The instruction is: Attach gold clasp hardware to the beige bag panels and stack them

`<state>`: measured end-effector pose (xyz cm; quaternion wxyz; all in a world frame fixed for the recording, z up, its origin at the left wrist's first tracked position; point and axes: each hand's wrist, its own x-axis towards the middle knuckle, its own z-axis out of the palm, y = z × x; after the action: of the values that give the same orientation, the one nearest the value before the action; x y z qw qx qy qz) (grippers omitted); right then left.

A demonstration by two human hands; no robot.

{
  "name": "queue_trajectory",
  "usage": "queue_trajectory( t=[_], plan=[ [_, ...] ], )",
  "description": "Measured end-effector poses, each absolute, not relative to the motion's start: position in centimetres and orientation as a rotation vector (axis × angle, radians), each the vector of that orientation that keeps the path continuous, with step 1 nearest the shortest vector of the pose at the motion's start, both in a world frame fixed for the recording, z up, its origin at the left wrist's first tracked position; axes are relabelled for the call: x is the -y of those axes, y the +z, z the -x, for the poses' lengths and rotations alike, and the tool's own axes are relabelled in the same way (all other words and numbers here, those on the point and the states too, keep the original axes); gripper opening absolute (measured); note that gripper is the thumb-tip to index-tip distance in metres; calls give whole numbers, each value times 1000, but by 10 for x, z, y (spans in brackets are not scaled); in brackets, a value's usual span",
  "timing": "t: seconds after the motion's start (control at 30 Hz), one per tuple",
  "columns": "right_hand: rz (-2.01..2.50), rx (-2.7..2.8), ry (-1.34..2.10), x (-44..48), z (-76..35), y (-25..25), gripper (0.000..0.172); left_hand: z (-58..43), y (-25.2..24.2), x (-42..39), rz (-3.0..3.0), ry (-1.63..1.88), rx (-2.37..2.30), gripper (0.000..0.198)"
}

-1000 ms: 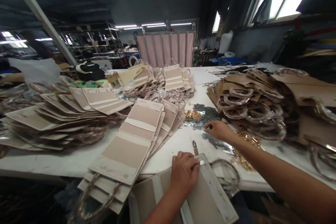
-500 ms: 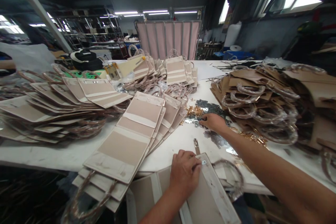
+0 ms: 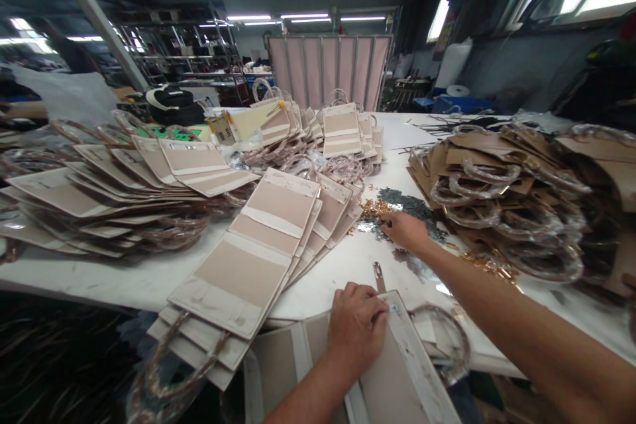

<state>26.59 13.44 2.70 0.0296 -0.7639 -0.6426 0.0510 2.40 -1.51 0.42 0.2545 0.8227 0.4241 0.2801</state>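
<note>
My left hand has its fingers curled over the top edge of a beige bag panel, holding it at the table's front edge. Beyond that edge sticks out a short strap with a metal clasp. On the panel beside my fingertips is a tiny pale metal piece. Farther forward, my right hand reaches down with pinched fingers at a spread of small grey metal plates. Gold-coloured metal bits lie just left of it. What the right fingertips hold is too small to make out.
Beige bag panels overlap left of centre, with a larger stack farther left. Brown bag pieces with plastic-wrapped handles are heaped on the right. More gold bits lie below that heap. A pink-panelled rack stands behind the white table.
The whole view has shifted slightly right. My right hand stays at the metal pieces with its fingers pinched, and my left hand keeps its place on the bag panel.
</note>
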Motion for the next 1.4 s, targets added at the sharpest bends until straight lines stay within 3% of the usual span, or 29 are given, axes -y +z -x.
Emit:
queue_trajectory(
  t=[0.8,1.07,1.17,1.4],
  plan=[
    [2236,2126,4,-133,-272,23,31,-27,0,15,-2340,725,-1124,8],
    [2131,1892,-179,-122,-282,34,30,-30,-3,13,-2386,697,-1118,7],
    [1957,1780,43,-106,-284,54,26,-30,-2,14,-2386,698,-1123,8],
    [1789,1978,1118,5,-259,90,26,-32,-3,14,-2400,733,-1108,11]
  ],
)
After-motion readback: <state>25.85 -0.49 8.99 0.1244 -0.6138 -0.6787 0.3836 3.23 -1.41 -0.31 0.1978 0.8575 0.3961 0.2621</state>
